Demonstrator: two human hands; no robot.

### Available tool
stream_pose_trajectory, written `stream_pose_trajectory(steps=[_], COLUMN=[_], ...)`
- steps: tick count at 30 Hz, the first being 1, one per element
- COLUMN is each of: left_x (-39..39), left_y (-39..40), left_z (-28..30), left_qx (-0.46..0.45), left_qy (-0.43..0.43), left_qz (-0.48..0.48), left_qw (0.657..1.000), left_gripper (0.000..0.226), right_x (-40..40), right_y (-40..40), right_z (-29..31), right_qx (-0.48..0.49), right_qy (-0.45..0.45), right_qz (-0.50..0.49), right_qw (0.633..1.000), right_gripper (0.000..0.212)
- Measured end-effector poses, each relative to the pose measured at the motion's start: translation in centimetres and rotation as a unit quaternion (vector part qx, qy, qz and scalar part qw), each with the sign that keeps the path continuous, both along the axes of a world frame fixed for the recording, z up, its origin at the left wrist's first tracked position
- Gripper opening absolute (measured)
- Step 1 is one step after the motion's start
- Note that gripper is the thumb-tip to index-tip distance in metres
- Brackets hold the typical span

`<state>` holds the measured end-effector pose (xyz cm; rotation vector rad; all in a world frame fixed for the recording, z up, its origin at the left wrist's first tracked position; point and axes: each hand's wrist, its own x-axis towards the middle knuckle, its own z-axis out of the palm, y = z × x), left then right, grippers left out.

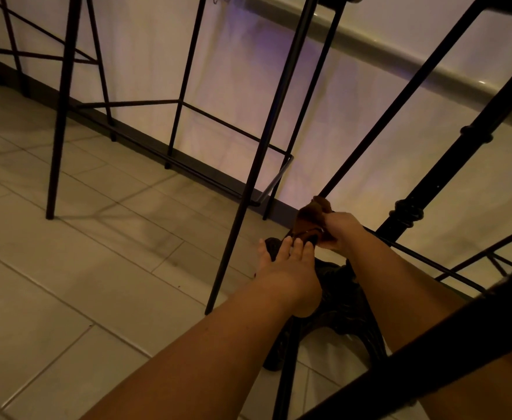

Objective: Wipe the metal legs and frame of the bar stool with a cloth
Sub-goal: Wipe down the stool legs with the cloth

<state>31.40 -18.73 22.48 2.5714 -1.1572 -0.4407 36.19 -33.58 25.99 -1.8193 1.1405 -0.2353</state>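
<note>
Two hands low in the centre of the frame: the right hand (344, 230) is curled round a brown cloth (310, 219), bunched on a thin black stool leg (400, 98) that slants up to the upper right. The left hand (288, 265) lies just below the cloth, fingers straight, tips touching its lower edge. More stools (64, 110) stand upper left on the tiled floor (67, 268).

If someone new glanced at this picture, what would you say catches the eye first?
Two bare forearms reach in from below: the right hand grips a brown cloth around a thin black stool leg near its foot, while the left hand rests open beside it. More black stool legs cross the pale tiled floor.
</note>
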Motion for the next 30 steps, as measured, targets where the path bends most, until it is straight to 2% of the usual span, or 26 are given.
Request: stream_pose_trajectory(steps=[7, 12, 18, 22, 30], left_x=[0.0, -0.1, -0.2, -0.4, -0.6], left_y=[-0.1, 0.0, 0.1, 0.3, 0.5], left_z=[-0.1, -0.1, -0.1, 0.2, 0.4], left_qx=[-0.014, -0.019, -0.01, -0.005, -0.002], left_qy=[0.002, 0.006, 0.0, -0.006, -0.012], left_qz=[0.002, 0.005, 0.004, 0.001, 0.003], left_qw=[1.0, 1.0, 1.0, 1.0, 1.0], left_gripper=[0.076, 0.075, 0.075, 0.076, 0.074], right_x=[-1.1, 0.1, -0.5, -1.0, 0.0], right_y=[-0.4, -0.2, -0.8, -0.7, 0.8], right_z=[-0.4, -0.5, -0.9, -0.7, -0.1], right_qx=[0.09, 0.009, 0.093, 0.121, 0.071], right_qy=[-0.068, -0.045, -0.08, -0.1, -0.063], right_qz=[0.026, 0.046, 0.007, 0.02, 0.023], right_qw=[0.993, 0.998, 0.992, 0.987, 0.995], right_gripper=[0.028, 0.036, 0.028, 0.03, 0.04])
